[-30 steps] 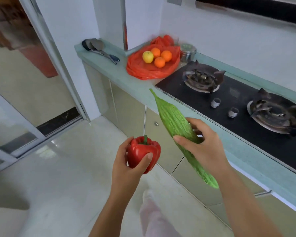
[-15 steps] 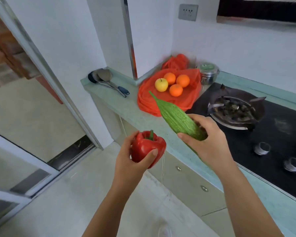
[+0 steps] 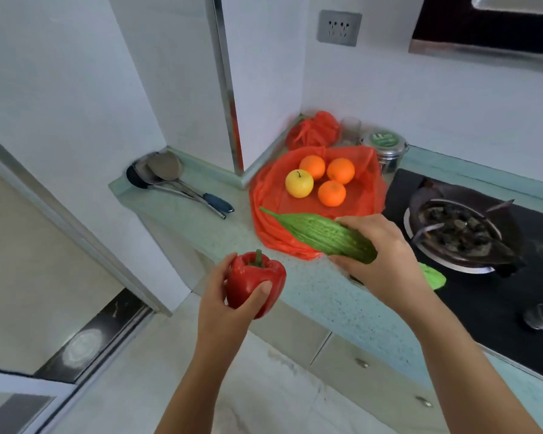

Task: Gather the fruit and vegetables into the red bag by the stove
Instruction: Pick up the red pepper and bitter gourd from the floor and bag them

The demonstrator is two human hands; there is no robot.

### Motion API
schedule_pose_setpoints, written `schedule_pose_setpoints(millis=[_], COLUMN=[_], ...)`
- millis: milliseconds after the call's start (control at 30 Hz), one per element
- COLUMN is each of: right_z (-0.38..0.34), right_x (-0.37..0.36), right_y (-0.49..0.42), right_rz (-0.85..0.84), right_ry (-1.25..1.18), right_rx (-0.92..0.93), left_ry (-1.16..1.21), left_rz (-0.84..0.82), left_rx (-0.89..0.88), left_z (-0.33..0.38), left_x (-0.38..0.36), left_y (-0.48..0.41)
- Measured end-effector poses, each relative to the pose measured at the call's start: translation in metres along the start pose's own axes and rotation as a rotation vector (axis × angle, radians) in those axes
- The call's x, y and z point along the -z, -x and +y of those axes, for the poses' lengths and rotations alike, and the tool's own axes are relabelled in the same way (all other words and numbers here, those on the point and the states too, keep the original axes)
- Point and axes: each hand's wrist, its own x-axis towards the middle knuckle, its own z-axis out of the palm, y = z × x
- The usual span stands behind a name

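Kitchen tabletop [image 3: 311,296] w/ red bag [image 3: 270,195] by stove [image 3: 489,277], open, fruit inside. Left hand [image 3: 229,305] grip wraps red pepper [image 3: 255,283]; right hand [image 3: 386,261] grip holds bitter gourd [image 3: 323,234], tip over bag edge.

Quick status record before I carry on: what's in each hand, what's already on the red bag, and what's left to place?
left hand: holds glossy red bell pepper, in the air short of the counter
right hand: holds long bumpy green bitter gourd, tip over the bag's near edge
red plastic bag: spread open beside the black gas stove
on bag: yellow apple, three oranges
left to place: pepper, gourd
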Motion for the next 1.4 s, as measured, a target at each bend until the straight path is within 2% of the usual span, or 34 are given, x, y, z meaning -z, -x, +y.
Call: schedule_pose_setpoints(millis=[133,267,367,767,933,1100,1400], right_z=[-0.014,-0.009,0.003,0.085,0.126,0.144,0.159], right_x=[-0.032,-0.054,-0.067,-0.084,-0.106,-0.122,-0.13], right_y=[-0.042,-0.074,-0.09,-0.165,-0.193,-0.206,-0.206], right_rz=[0.056,0.02,-0.018,-0.197,-0.364,-0.603,-0.729], right_ry=[0.098,0.198,0.266,0.341,0.327,0.423,0.365], right_rx=[0.072,0.183,0.201,0.153,0.084,0.012,-0.042], left_ry=[-0.034,-0.04,-0.043,-0.024,-0.045,-0.06,-0.222], left_rz=[-0.024,-0.054,-0.102,-0.196,-0.248,-0.349,-0.505], left_rx=[-0.023,-0.007,-0.008,-0.046,-0.067,-0.045,-0.037], left_z=[0.001,-0.005,-0.008,0.002,0.004,-0.006,-0.041], left_x=[0.046,0.07,0.069,0.001,-0.04,-0.076,-0.11], left_y=[-0.064,-0.119,-0.153,-0.263,-0.303,-0.321,-0.338])
